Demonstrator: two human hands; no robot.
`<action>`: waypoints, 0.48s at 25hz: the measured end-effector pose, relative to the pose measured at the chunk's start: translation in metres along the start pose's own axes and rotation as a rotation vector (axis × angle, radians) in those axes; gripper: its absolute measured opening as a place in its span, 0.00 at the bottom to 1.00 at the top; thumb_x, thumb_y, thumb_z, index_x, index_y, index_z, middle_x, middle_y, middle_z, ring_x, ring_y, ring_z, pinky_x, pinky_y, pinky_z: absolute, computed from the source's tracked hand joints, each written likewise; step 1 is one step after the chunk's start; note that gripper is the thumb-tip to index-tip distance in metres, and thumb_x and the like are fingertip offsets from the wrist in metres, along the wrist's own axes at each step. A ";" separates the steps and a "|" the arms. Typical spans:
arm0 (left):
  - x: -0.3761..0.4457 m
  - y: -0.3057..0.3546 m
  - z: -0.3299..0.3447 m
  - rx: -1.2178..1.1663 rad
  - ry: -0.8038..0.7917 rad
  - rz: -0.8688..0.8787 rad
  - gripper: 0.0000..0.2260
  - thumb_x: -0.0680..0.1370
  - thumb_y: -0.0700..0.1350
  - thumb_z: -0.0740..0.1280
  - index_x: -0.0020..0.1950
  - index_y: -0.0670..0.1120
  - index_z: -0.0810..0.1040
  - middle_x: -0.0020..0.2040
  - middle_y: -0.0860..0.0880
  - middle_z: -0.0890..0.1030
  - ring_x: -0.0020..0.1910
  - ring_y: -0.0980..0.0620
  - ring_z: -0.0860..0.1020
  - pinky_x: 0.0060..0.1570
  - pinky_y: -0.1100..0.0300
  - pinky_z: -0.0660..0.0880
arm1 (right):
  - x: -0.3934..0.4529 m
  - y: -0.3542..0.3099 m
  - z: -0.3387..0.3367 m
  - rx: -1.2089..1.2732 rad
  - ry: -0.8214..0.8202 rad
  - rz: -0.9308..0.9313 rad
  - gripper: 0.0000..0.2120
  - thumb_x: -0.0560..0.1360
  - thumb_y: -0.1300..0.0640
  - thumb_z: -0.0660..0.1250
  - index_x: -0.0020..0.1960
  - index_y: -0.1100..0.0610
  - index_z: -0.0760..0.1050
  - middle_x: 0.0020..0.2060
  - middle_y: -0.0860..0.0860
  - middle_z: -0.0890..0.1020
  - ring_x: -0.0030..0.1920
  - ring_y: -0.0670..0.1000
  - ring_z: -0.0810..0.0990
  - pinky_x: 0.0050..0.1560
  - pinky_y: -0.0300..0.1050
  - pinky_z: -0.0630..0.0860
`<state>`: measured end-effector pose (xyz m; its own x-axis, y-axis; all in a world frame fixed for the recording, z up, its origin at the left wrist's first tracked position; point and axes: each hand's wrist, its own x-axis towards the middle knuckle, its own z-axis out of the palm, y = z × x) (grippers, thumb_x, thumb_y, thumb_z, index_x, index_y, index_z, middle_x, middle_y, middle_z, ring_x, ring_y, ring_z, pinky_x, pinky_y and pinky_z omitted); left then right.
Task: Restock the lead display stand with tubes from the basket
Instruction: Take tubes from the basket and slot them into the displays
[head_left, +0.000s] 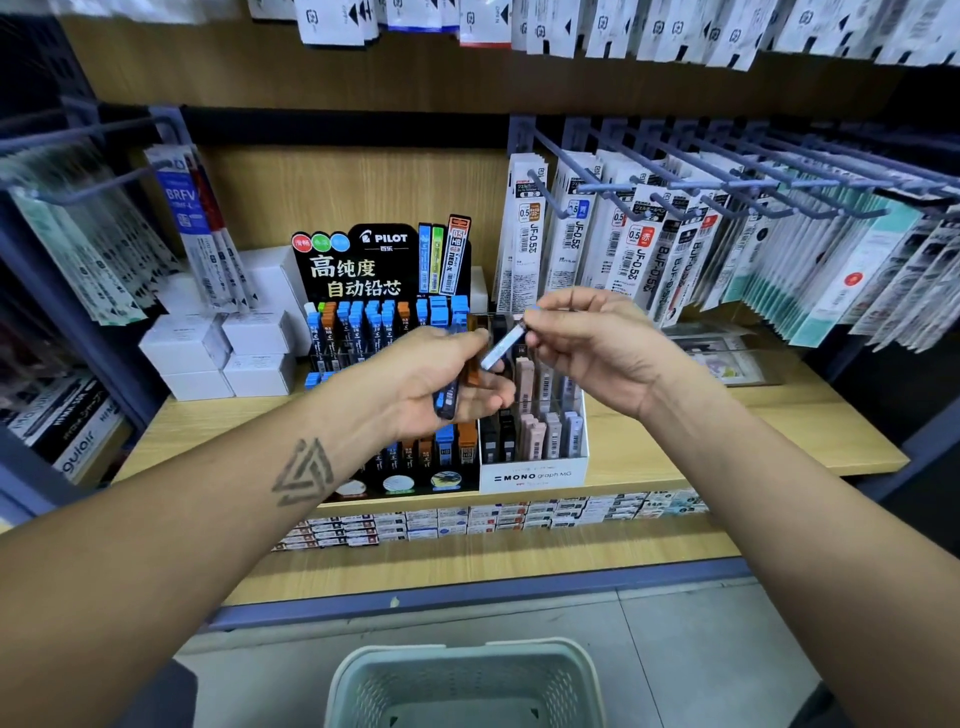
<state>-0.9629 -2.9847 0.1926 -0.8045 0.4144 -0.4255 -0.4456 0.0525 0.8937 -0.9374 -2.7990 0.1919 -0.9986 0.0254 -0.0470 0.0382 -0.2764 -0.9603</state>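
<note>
Pale tube: a slim blue-grey lead tube (501, 347) sits at the centre of the frame, pinched near its top by the right hand (592, 345) and slanting down toward the left hand (441, 376).
Right hand: thumb and forefinger closed on the tube's upper end, other fingers curled loosely.
Left hand: fingers curled round a small bundle of tubes (457, 384), dark, blue and orange ones, just beside the pale tube's lower end.
Lead display stand: black tiered card stand (384, 260) behind the hands, rows of upright blue and orange capped tubes.
White stand: a white box (535, 470) touching its right side, holding grey, pink and black tubes.
Shelf: light wood grain (753, 415).
Basket: pale green perforated plastic (467, 686), bottom centre, on the floor below both hands.
</note>
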 end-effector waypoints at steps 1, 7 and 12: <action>0.000 0.002 -0.006 0.056 0.020 0.020 0.13 0.84 0.47 0.61 0.55 0.36 0.76 0.34 0.40 0.81 0.24 0.51 0.76 0.19 0.64 0.72 | 0.002 -0.001 -0.003 0.010 0.038 -0.026 0.09 0.70 0.70 0.73 0.49 0.63 0.79 0.35 0.56 0.84 0.35 0.50 0.83 0.38 0.39 0.80; -0.013 0.024 -0.056 0.116 0.105 0.183 0.07 0.84 0.44 0.61 0.49 0.44 0.76 0.25 0.52 0.66 0.19 0.58 0.60 0.18 0.69 0.52 | 0.007 0.011 0.028 -0.248 0.036 -0.166 0.09 0.71 0.71 0.73 0.51 0.68 0.80 0.40 0.64 0.84 0.37 0.55 0.85 0.42 0.42 0.83; -0.034 0.033 -0.100 0.149 0.139 0.136 0.12 0.85 0.47 0.60 0.44 0.46 0.73 0.25 0.52 0.62 0.18 0.59 0.58 0.17 0.71 0.52 | 0.013 0.017 0.067 -0.662 -0.001 -0.312 0.04 0.71 0.66 0.76 0.45 0.61 0.83 0.40 0.57 0.86 0.40 0.50 0.85 0.46 0.42 0.82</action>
<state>-0.9897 -3.0876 0.2222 -0.9041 0.2984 -0.3057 -0.2746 0.1424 0.9510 -0.9522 -2.8682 0.1932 -0.9667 0.0076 0.2557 -0.2335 0.3819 -0.8942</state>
